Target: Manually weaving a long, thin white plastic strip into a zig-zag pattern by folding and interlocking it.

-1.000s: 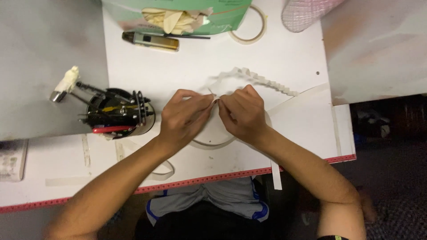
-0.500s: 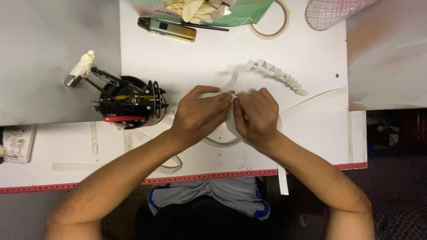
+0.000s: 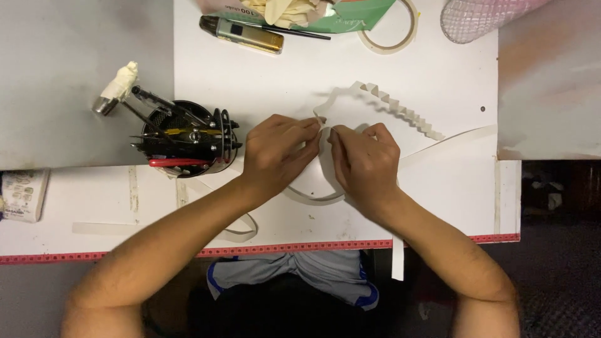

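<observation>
Both my hands pinch a long white paper strip (image 3: 400, 111) over a white table (image 3: 263, 81). My left hand (image 3: 278, 150) grips the strip at its fingertips, and my right hand (image 3: 363, 159) grips it right beside, the fingertips nearly touching. Beyond my hands the strip runs up and to the right in accordion folds. An unfolded part of the strip (image 3: 313, 197) loops under my hands and trails toward the table's front edge.
A black holder with pliers and tools (image 3: 181, 141) stands left of my left hand. At the back lie a gold-and-black lighter-like device (image 3: 241, 34), a tape ring (image 3: 388, 28), gloves on a green packet (image 3: 300, 12) and a pink mesh item (image 3: 476, 19). A red ruler edge (image 3: 282, 249) lines the front.
My hands have parted a little and sit lower in view. The folded strip now stretches out further to the right. The view has shifted, so the tool holder appears more to the right.
</observation>
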